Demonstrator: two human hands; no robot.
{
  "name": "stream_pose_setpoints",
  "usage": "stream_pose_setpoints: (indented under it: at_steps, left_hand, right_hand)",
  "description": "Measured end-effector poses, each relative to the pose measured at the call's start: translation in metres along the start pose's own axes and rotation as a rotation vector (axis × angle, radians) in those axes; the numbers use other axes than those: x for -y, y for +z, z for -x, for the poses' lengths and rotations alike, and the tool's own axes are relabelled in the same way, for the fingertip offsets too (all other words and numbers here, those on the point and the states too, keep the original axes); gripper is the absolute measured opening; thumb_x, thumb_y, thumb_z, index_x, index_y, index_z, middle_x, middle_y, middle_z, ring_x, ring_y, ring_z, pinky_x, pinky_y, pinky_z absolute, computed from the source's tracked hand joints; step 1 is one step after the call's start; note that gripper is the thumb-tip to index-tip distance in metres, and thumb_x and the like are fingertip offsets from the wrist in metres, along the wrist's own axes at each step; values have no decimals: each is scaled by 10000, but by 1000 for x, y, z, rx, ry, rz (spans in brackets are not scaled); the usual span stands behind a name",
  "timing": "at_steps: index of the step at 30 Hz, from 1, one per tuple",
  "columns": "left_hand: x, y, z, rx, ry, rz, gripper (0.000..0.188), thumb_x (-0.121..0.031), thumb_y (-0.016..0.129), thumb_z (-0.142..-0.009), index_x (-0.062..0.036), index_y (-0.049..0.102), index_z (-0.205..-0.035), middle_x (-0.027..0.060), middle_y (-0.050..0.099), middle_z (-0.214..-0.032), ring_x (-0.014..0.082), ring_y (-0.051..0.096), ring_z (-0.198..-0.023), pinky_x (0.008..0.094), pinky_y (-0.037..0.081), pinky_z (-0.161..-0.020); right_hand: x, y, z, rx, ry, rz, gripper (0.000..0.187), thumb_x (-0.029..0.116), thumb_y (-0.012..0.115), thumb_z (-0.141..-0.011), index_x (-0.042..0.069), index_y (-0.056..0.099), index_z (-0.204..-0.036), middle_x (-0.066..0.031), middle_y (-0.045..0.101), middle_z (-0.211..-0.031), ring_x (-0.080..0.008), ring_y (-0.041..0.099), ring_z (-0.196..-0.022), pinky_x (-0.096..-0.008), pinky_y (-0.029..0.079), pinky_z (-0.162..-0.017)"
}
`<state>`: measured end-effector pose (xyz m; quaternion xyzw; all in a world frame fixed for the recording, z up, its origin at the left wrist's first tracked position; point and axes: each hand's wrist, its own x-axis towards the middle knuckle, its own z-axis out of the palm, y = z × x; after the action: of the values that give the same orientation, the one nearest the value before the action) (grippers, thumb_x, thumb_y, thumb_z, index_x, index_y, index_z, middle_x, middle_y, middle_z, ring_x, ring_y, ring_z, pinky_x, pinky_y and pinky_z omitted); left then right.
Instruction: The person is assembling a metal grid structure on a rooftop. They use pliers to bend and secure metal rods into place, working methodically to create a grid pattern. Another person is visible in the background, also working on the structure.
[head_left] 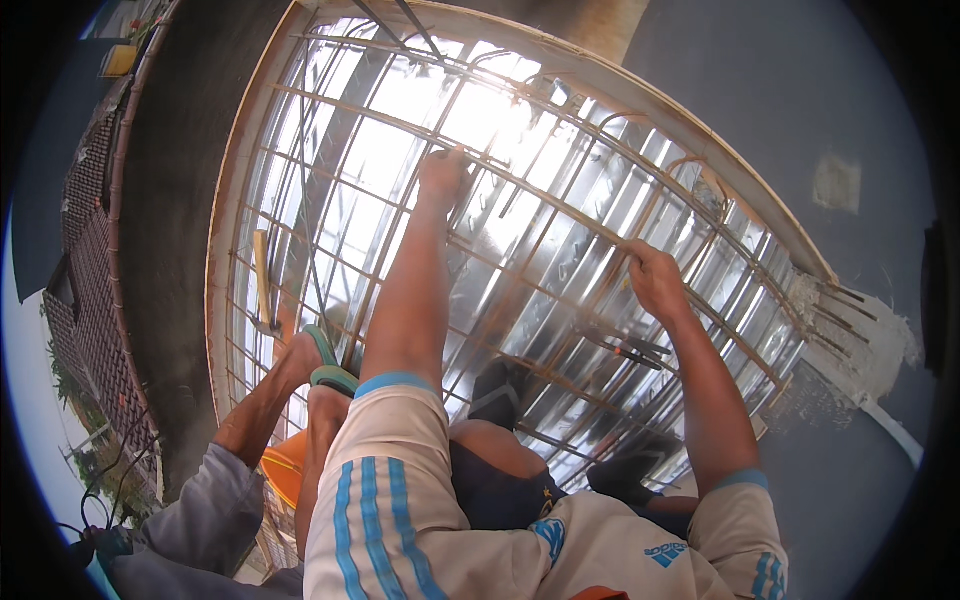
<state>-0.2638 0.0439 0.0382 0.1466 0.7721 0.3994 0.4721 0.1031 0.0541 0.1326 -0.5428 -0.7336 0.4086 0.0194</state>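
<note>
A long steel reinforcing bar (pixel 540 191) runs slantwise across a grid of thinner bars, above shiny ribbed metal sheeting (pixel 500 225). My left hand (pixel 443 178) is closed round this bar near the middle of the sheeting. Farther right and nearer to me, my right hand (pixel 654 280) grips the same bar, its fingers curled over it. Both arms reach forward. Between my arms, dark-handled pliers (pixel 632 352) with a reddish mark rest on the grid, below my right hand. My bent knee and dark shoes show under me.
A wooden board edge (pixel 222 250) frames the grid. At left stands a hammer (pixel 263 280) with a wooden handle, near another person's feet in green sandals (pixel 334 379). Something orange (pixel 286 468) lies beside them. Bar ends (pixel 845 318) stick out of rough concrete at right.
</note>
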Motion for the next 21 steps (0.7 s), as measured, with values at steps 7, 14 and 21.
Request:
stream_pose_setpoints:
  at_steps: [7,14,21]
  left_hand:
    - [56,11,77,-271,503,-620,436,-242,645,-827,57,551,-1131,210,615,-1002,393,565,-976,459,426,-902]
    - [73,21,91,-169,624,-710,748,-246,663,-786,43,309,-1378,227,452,-1252,376,389,-1185,475,276,-1041]
    - [84,11,87,-137,619,-683,781,-208,658,-725,50,318,-1379,243,429,-1297,385,392,-1212,474,282,-1057]
  right_hand:
    - [-2,4,-24,-1,71,36,202,184,564,-850,4,624,-921,-218,640,-823,-367,627,-805,-414,481,-760]
    - [-29,9,20,136,195,110,289,259,667,-812,-3,632,-930,-206,638,-857,-343,637,-808,-406,492,-744]
    - [-70,29,109,434,48,586,470,302,706,-788,53,495,-1126,-185,565,-1010,-384,648,-807,-470,523,-727]
